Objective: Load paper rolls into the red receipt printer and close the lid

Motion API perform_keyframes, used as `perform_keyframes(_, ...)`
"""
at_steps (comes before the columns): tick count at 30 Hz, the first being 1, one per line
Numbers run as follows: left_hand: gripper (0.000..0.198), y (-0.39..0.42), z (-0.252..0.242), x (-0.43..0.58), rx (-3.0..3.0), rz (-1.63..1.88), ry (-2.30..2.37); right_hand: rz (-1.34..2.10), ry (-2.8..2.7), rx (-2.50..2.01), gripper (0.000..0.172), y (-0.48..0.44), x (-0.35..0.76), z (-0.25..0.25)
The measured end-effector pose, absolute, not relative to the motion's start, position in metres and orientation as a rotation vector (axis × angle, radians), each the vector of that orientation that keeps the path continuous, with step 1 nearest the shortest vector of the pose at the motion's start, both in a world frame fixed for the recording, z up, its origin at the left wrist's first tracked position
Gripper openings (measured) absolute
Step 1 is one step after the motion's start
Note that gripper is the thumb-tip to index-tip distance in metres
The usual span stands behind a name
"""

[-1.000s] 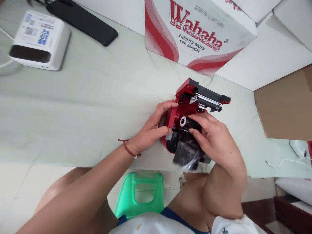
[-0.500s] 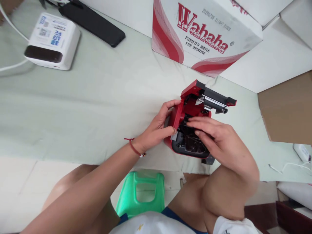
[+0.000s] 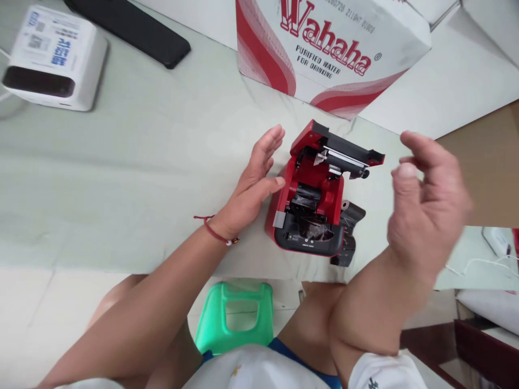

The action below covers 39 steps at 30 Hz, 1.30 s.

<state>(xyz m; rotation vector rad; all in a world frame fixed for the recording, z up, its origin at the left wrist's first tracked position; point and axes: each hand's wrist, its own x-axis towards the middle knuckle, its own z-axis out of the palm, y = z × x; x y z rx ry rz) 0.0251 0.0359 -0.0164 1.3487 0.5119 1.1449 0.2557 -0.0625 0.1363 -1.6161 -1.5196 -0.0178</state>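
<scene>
A red and black label printer (image 3: 279,216) stands on the cloth-covered table with its lid (image 3: 344,146) raised. Inside it lies a dark roll (image 3: 307,195), and glossy black film (image 3: 320,231) stretches toward the front. My left hand (image 3: 253,186) is open beside the printer's left wall, its thumb tip close to the edge and the other fingers lifted off. To the right of the printer, my right hand (image 3: 430,200) is raised in the air, fingers loosely bent and apart, with nothing seen in it. Black rolls (image 3: 347,232) lie against the printer's right side.
A white and red Wahaha water carton (image 3: 324,59) stands behind the printer. At the upper left are a white boxy device (image 3: 57,59) and a black phone-like slab (image 3: 133,32). A brown carton (image 3: 486,173) is at the right, and a green stool (image 3: 235,319) stands below the table edge.
My right hand has come out of the printer and moved right, uncovering the roll inside. My left hand has let go of the printer's side. The view has shifted slightly.
</scene>
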Motion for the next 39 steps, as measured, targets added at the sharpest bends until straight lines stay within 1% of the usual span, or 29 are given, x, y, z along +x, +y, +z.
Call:
perform_keyframes(2, 0.087, 0.038, -0.008, 0.029, 1.301, 1.188, 0.521, 0.069, -1.632, -1.644, 0.048, -0.055, 0.260, 0.126)
perform_keyframes(3, 0.082, 0.039, -0.002, 0.031, 1.278, 1.204, 0.522, 0.109, -1.685, -1.653, 0.051, -0.054, 0.261, 0.124)
perform_keyframes(5, 0.073, 0.038, 0.009, 0.033, 1.235, 1.220, 0.514, 0.146, -1.739, -1.686, 0.046, -0.057, 0.261, 0.129)
perform_keyframes(9, 0.061, 0.035, 0.027, 0.033, 1.197, 1.236, 0.493, 0.166, -1.796, -1.779, 0.028, -0.076, 0.257, 0.157)
perform_keyframes(11, 0.060, 0.035, 0.031, 0.031, 1.204, 1.255, 0.502, 0.216, -1.944, -1.770, 0.024, -0.086, 0.256, 0.168)
perform_keyframes(13, 0.060, 0.034, 0.032, 0.027, 1.245, 1.264, 0.533, 0.291, -2.116, -1.750, 0.027, -0.094, 0.257, 0.175)
perform_keyframes(14, 0.057, 0.034, 0.032, 0.025, 1.285, 1.259, 0.551, 0.336, -2.182, -1.749, 0.031, -0.096, 0.257, 0.176)
perform_keyframes(18, 0.027, 0.031, 0.032, 0.019, 1.460, 1.224, 0.558, 0.407, -2.316, -1.812, 0.045, -0.101, 0.254, 0.176)
perform_keyframes(21, 0.018, 0.027, 0.032, 0.018, 1.512, 1.229, 0.548, 0.345, -2.351, -1.844, 0.048, -0.102, 0.248, 0.176)
perform_keyframes(27, 0.019, 0.029, 0.027, 0.013, 1.666, 1.178, 0.553, 0.333, -2.341, -1.860, 0.050, -0.100, 0.236, 0.176)
perform_keyframes(33, 0.021, 0.026, 0.017, 0.005, 1.753, 1.184, 0.507, 0.217, -2.395, -1.945, 0.049, -0.098, 0.231, 0.177)
perform_keyframes(36, 0.028, 0.022, 0.012, 0.003, 1.713, 1.148, 0.468, 0.210, -2.350, -1.937, 0.047, -0.100, 0.231, 0.174)
perform_keyframes(39, 0.041, 0.020, 0.010, 0.000, 1.661, 1.103, 0.418, 0.181, -2.250, -1.985, 0.044, -0.101, 0.231, 0.169)
